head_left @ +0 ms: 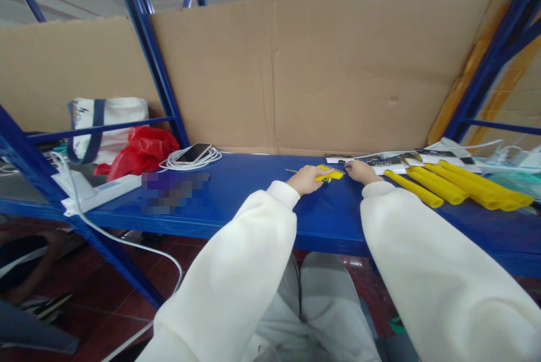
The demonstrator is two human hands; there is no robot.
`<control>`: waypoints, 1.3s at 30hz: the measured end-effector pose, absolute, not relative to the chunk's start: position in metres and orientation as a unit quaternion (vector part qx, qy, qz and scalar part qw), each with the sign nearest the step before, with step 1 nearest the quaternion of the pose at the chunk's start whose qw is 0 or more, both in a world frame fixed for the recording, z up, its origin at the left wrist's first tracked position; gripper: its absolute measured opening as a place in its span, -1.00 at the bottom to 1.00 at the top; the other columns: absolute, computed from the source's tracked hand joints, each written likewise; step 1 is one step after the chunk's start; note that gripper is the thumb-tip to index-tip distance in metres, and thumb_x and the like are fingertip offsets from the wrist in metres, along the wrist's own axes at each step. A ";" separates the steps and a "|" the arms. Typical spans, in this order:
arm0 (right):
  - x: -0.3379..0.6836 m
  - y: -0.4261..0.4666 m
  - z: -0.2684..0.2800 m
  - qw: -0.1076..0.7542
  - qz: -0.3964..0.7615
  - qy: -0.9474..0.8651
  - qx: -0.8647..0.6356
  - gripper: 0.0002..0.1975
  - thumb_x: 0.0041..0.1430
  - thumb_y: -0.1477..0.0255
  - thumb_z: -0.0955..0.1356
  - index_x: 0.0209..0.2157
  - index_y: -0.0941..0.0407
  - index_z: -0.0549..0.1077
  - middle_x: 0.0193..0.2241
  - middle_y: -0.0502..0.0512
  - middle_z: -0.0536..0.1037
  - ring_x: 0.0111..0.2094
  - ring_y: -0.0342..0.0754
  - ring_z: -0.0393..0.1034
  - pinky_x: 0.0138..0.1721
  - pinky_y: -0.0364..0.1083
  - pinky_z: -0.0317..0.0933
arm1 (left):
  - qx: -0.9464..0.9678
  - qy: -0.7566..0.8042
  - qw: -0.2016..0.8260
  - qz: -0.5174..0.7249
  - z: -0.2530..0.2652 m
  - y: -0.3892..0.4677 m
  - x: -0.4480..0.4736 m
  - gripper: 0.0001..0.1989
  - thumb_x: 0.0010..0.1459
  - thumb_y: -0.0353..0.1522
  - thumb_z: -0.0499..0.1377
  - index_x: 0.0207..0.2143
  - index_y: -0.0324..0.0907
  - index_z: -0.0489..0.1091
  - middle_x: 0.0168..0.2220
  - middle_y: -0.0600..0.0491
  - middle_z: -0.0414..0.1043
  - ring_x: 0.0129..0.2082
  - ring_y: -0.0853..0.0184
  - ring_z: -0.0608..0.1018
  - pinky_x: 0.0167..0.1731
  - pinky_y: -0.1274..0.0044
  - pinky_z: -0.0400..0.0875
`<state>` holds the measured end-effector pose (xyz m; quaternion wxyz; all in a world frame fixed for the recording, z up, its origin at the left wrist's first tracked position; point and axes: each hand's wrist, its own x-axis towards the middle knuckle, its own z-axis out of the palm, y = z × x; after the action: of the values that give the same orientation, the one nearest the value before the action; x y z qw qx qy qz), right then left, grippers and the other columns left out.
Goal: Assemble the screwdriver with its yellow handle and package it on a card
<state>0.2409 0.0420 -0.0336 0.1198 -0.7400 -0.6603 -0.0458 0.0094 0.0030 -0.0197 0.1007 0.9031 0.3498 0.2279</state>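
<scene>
Hands mid-handling on blue shelf (253, 204): left hand (305, 180) pinching small yellow piece (331, 174), right hand (360, 172) fingertips touching its far end; next prob. needs steady hold.

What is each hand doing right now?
Left hand: closed on the small yellow piece.
Right hand: resting on the blue shelf; grip cannot be told.

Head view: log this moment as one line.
left hand: on small yellow piece | right hand: at piece's right end | beside: yellow tubes | surface: blue shelf
</scene>
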 end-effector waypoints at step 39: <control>0.198 0.017 -0.017 0.421 0.274 -0.674 -0.542 -0.91 0.07 0.39 0.39 -0.42 0.12 0.49 -0.34 0.07 0.60 -0.26 -0.06 0.46 -0.19 -0.11 0.35 | 0.889 0.419 -0.028 0.184 -0.010 -0.013 0.001 -0.47 0.24 -0.58 0.01 0.19 -0.07 0.45 0.14 -0.16 0.42 0.07 0.13 0.55 0.13 0.35 0.38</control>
<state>0.1976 0.0168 -0.0169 0.4207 -0.5417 -0.6742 0.2739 0.0012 -0.0133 -0.0101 -0.0278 0.8888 0.4186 0.1842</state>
